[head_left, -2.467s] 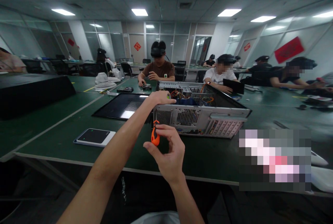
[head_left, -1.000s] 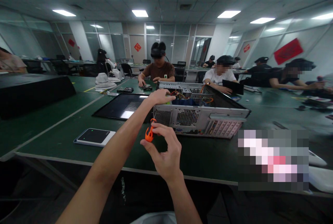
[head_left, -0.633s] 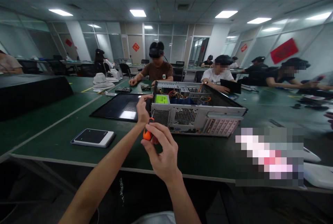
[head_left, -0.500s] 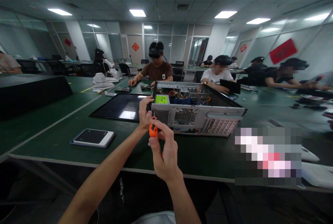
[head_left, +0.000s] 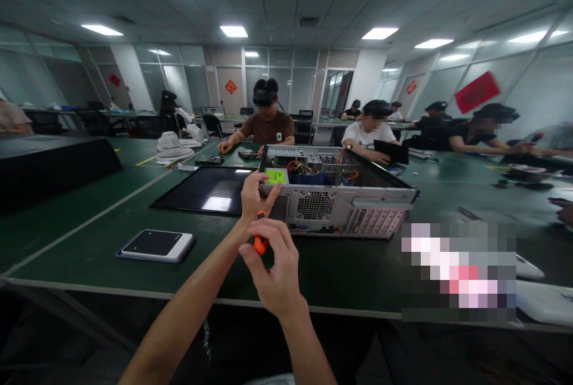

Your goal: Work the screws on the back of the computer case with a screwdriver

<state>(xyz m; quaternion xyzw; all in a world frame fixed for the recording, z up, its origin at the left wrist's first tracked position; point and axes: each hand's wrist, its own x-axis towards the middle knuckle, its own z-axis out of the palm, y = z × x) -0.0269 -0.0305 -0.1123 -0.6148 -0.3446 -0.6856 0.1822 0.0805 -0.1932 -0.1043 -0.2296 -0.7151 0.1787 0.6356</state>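
A desktop computer case (head_left: pixel 342 199) lies on its side with its top open and its rear panel facing me. My left hand (head_left: pixel 253 195) grips its near left corner, thumb along the rear panel, beside the power supply (head_left: pixel 276 176) with a bright green label. In my right hand (head_left: pixel 278 268) is an orange and black screwdriver (head_left: pixel 260 245), held between thumb and fingers just below my left wrist and apart from the case. Its shaft is hidden from me. A black side panel (head_left: pixel 197 189) lies flat to the left of the case.
Near the front edge sits a white and black device (head_left: pixel 156 243). A large black box (head_left: pixel 58 164) stands at the far left, and a white fan (head_left: pixel 174 154) lies farther back. Blurred items cover the table's right front. Across the table, people (head_left: pixel 271 128) work, wearing headsets.
My right hand and the screwdriver have moved down and slightly left, away from the case. My left thumb has spread out onto the case's rear panel. The view has shifted slightly.
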